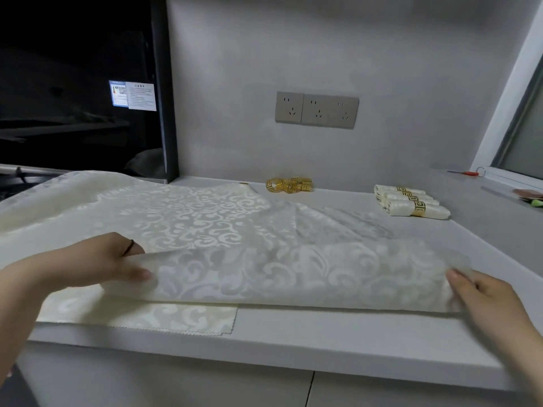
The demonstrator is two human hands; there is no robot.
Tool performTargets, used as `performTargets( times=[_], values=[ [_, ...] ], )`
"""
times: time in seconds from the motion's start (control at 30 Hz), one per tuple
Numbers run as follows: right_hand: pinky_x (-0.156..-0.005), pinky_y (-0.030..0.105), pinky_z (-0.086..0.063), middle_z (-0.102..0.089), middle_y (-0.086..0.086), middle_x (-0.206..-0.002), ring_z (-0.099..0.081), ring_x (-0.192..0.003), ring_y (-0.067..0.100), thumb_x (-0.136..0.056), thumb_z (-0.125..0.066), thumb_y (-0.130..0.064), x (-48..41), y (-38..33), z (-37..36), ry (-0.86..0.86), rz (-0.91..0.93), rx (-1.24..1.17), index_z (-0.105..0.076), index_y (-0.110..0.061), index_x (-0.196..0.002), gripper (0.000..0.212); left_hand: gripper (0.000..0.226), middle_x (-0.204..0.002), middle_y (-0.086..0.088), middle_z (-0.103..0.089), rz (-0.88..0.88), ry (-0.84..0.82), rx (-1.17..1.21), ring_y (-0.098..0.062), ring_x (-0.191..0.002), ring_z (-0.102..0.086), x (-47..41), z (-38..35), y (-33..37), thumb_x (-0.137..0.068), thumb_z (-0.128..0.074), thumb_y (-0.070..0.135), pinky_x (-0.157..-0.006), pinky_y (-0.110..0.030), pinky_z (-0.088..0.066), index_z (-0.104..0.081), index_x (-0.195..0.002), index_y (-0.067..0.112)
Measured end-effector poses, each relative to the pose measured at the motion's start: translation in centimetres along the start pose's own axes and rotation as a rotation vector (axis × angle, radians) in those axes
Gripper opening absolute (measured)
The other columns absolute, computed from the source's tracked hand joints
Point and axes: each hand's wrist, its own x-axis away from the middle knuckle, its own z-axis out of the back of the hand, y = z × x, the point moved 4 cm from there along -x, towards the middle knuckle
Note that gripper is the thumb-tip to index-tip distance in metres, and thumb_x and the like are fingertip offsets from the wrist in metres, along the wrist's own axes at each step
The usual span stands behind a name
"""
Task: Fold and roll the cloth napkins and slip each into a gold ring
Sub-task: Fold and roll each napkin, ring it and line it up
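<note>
A cream damask napkin (293, 277) with a woven scroll pattern is spread on the pale grey table (323, 339), its near part folded over into a band whose long axis runs from 9 o'clock to 3 o'clock along the front edge. The fabric is thin and slightly sheer where it is lifted, with a soft sheen.

The left hand (97, 262) pinches the left end of the band, thumb on top and fingers tucked under the cloth; a dark band sits on one finger. The right hand (484, 295) grips the right end at about 4 o'clock, its fingertips curled over the fold.

Under it, toward 8 o'clock, more napkins (164, 317) of the same cloth lie flat, one showing a zigzag-cut hem at the table's front. The pile stretches back toward 10 o'clock.

At 12 o'clock, near the wall, a small heap of gold rings (289, 185) lies with pierced key-pattern bands, shiny and metallic. At 2 o'clock four rolled napkins (411, 201) lie side by side, touching, each a plump cylinder held in a gold ring, long axes pointing from 10 to 4 o'clock.

A grey triple wall socket (317, 110) is set in the wall above the rings.
</note>
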Motion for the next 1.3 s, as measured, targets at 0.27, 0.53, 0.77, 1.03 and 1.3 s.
performTargets(
  times=[0.27,0.53,0.77,1.03,1.3],
  values=[
    [-0.063,0.033,-0.032,-0.058,0.014,-0.071,-0.049,-0.071,0.026,-0.093,-0.048,-0.014,0.0,2.3,2.5,0.054,-0.093,0.081,-0.061,0.017,-0.082,0.035,0.079,-0.061,-0.018,-0.063,-0.074,-0.132,0.48,-0.021,-0.05,-0.059,0.0,-1.4,3.7,-0.013,-0.089,0.055,-0.045,-0.021,-0.046,-0.067,-0.062,-0.003],
    [-0.052,0.034,-0.02,-0.031,0.008,-0.051,-0.029,-0.053,0.022,-0.092,-0.048,-0.012,-4.1,2.5,0.5,-0.006,-0.114,0.325,-0.027,-0.011,-0.052,0.045,0.016,-0.067,-0.006,-0.059,0.143,0.214,0.316,-0.017,-0.061,-0.052,-4.5,-3.3,5.5,-0.075,-0.075,0.014,-0.053,-0.024,-0.038,-0.062,-0.071,0.005],
    [-0.052,0.03,-0.024,-0.039,0.01,-0.054,-0.036,-0.057,0.026,-0.09,-0.045,-0.013,-8.0,3.0,-1.8,-0.035,-0.169,0.439,-0.032,-0.009,-0.051,0.042,0.033,-0.055,-0.005,-0.045,0.178,0.292,0.308,-0.018,-0.052,-0.039,-8.7,-3.9,5.7,-0.076,-0.072,0.014,-0.049,-0.026,-0.029,-0.046,-0.056,0.008],
    [-0.061,0.031,-0.033,-0.05,0.006,-0.071,-0.047,-0.078,0.027,-0.093,-0.044,-0.019,-9.8,4.4,-2.9,-0.114,-0.224,0.641,-0.043,-0.011,-0.062,0.031,0.039,-0.054,-0.003,-0.035,0.189,0.33,0.262,-0.02,-0.052,-0.033,-12.6,-4.2,5.0,-0.08,-0.064,0.011,-0.052,-0.026,-0.028,-0.036,-0.053,0.015],
    [-0.062,0.03,-0.035,-0.055,0.006,-0.075,-0.049,-0.075,0.026,-0.091,-0.052,-0.023,-10.4,4.4,-2.8,-0.155,-0.227,0.637,-0.053,-0.011,-0.069,0.025,0.04,-0.107,-0.007,-0.056,0.077,0.283,0.254,-0.025,-0.098,-0.053,-13.4,-4.3,4.9,-0.081,-0.069,0.02,-0.078,-0.029,-0.037,-0.056,-0.117,0.009]
  ],
)
